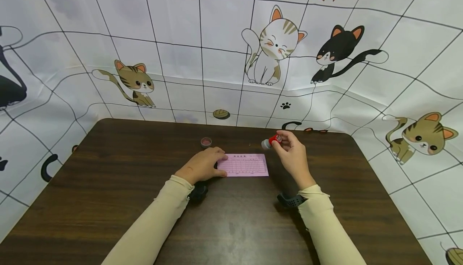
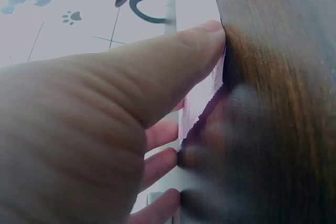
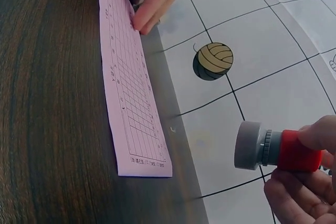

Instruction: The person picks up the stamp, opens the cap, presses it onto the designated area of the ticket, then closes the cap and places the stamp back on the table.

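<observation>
A pink printed form (image 1: 243, 165), ruled with a table, lies on the dark wooden table. My left hand (image 1: 204, 163) rests at its left end, thumb on the near edge and fingertips by the far edge. In the left wrist view the thumb (image 2: 178, 59) lies across the paper's edge, with the other fingers spread beyond it. My right hand (image 1: 292, 156) holds a red and grey round stamp (image 3: 275, 149) above the table, to the right of the form. Thumb and fingers grip its red part, while the wide grey end points left toward the form.
Beyond the left hand sits a small round cap (image 1: 206, 142) with a reddish inside. The dark wooden table (image 1: 90, 184) meets a white cloth backdrop (image 1: 173, 64) printed with cats and grid lines. Dark bands circle both wrists.
</observation>
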Tool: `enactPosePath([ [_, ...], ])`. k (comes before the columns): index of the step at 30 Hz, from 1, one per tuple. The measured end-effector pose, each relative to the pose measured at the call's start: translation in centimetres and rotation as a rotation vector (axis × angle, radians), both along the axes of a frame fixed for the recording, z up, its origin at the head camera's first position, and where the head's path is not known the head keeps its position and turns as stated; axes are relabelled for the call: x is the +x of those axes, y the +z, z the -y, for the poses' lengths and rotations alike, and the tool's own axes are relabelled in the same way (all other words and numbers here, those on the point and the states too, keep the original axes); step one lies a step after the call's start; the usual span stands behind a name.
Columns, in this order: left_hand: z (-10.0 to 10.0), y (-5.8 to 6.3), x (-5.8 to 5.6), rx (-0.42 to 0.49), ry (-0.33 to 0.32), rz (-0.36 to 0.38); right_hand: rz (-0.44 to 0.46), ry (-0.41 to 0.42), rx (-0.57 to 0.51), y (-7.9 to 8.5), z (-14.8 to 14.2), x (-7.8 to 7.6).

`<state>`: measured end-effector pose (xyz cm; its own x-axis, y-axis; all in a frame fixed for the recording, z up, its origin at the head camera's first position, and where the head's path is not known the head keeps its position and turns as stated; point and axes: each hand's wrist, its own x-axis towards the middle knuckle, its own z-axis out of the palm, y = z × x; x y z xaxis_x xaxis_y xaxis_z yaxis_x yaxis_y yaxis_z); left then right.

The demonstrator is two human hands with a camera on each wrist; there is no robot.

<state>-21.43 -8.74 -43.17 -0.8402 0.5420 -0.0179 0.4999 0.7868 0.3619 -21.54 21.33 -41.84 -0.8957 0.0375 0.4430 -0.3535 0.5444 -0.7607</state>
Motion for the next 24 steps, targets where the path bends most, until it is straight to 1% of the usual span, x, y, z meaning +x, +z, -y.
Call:
enactPosePath([
  [3,0.0,0.0,0.0,-0.001,-0.003,-0.002,-0.004,-0.002,0.024,0.0,0.0,0.0],
  [7,0.1,-0.1,0.1,-0.006,0.003,0.015,-0.013,0.011,0.060,-0.1,0.1,0.1],
  [12,0.2,-0.2,0.1,-0.010,0.003,0.021,-0.032,0.037,0.066,0.3,0.3,0.4],
  [20,0.2,-0.1,0.0,-0.023,-0.004,0.007,-0.044,0.107,0.103,0.2,0.4,0.6],
  [24,0.1,-0.1,0.0,-0.030,-0.003,0.009,-0.019,0.135,0.168,0.1,0.6,1.2],
])
